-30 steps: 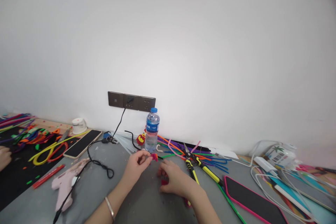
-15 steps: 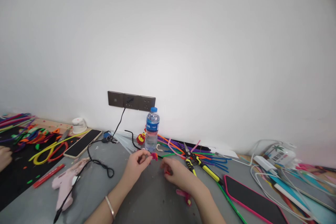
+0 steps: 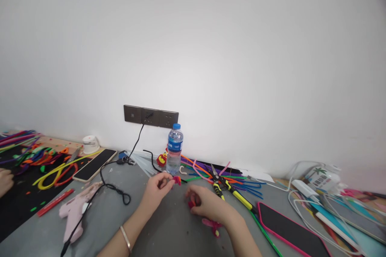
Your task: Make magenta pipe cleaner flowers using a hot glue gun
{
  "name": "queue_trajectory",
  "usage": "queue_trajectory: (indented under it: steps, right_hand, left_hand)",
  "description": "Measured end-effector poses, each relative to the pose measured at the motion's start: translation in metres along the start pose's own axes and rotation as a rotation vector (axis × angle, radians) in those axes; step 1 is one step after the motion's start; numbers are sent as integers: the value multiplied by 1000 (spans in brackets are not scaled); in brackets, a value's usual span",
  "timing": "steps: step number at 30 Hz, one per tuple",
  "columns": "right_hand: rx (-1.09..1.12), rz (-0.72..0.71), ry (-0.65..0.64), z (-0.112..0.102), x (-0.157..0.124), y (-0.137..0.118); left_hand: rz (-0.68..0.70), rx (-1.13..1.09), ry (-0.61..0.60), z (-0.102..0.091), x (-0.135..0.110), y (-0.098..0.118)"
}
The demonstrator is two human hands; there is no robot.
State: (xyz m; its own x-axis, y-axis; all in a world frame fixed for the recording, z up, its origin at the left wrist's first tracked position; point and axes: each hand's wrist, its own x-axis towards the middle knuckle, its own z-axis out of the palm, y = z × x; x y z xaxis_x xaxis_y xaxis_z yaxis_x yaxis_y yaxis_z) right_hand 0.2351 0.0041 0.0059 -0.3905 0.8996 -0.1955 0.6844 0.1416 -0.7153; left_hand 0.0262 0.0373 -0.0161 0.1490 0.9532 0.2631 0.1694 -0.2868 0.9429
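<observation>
My left hand (image 3: 157, 188) pinches a small pink-and-orange fuzzy piece (image 3: 177, 180) between thumb and fingers, just in front of a water bottle (image 3: 175, 148). To its right, apart from it, my right hand (image 3: 202, 200) has its fingers curled around a small red fuzzy piece (image 3: 191, 204), largely hidden by the fingers. Under the right wrist, a pink pipe-cleaner shape (image 3: 212, 225) with a yellowish spot lies on the grey table (image 3: 169, 229).
Yellow-handled pliers (image 3: 238, 198) lie on coloured pipe cleaners (image 3: 249, 186) at the right. Beyond them is a pink-cased phone (image 3: 292, 229). A pink glue gun (image 3: 74, 217) with a black cord and another phone (image 3: 95, 164) lie left. Another person's hand (image 3: 5, 181) shows at the left edge.
My right hand has shifted slightly down, and more of the red piece shows at its fingertips. My left hand stays almost still with its pink-and-orange piece.
</observation>
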Motion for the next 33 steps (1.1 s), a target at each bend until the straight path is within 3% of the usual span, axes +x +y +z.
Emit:
queue_trajectory:
  steps: [13,21,33]
  right_hand:
    - [-26,-92,79,3,2,-4]
    - [230,-211,142,3,6,-16]
    - [262,-196,289,-1,9,-12]
  left_hand:
    - [-22,-6,-29,1,-1,2]
    - [-12,-9,-17,2,-2,0]
    - [-1,-36,34,2,1,3]
